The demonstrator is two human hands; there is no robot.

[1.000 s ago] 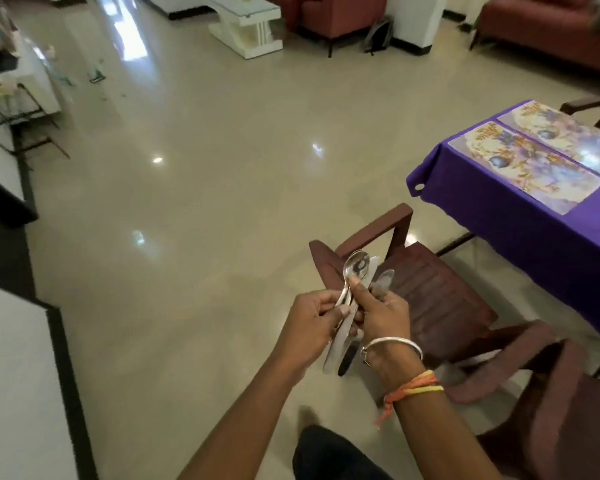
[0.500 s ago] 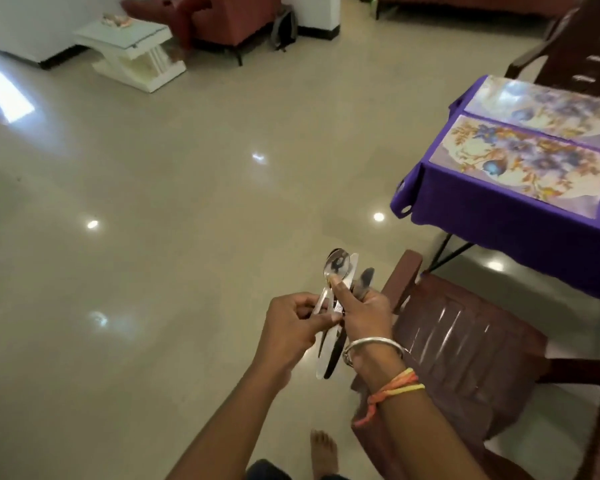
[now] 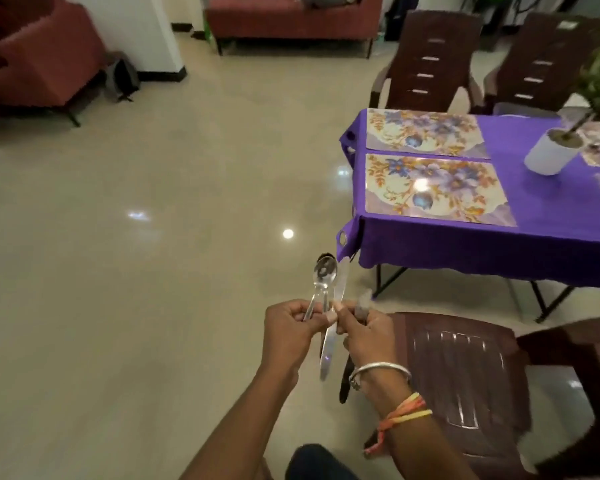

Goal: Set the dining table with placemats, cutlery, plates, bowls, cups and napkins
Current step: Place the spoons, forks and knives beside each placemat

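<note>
Glossy floor (image 3: 153, 202); the table (image 3: 551, 209) at two o'clock bears placemats (image 3: 430, 188). The left hand (image 3: 288, 327) and right hand (image 3: 368, 334) both grip cutlery (image 3: 324, 271), probably sorting it; next comes laying pieces beside the mats.

Two hands (image 3: 288, 327); two spoons (image 3: 324, 273); two whole placemats (image 3: 430, 188); two far chairs (image 3: 430, 60); one pot (image 3: 551, 155).

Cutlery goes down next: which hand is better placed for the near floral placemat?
Probably the right hand: the floral placemat lies to its side, and it grips shiny metal cutlery.
</note>
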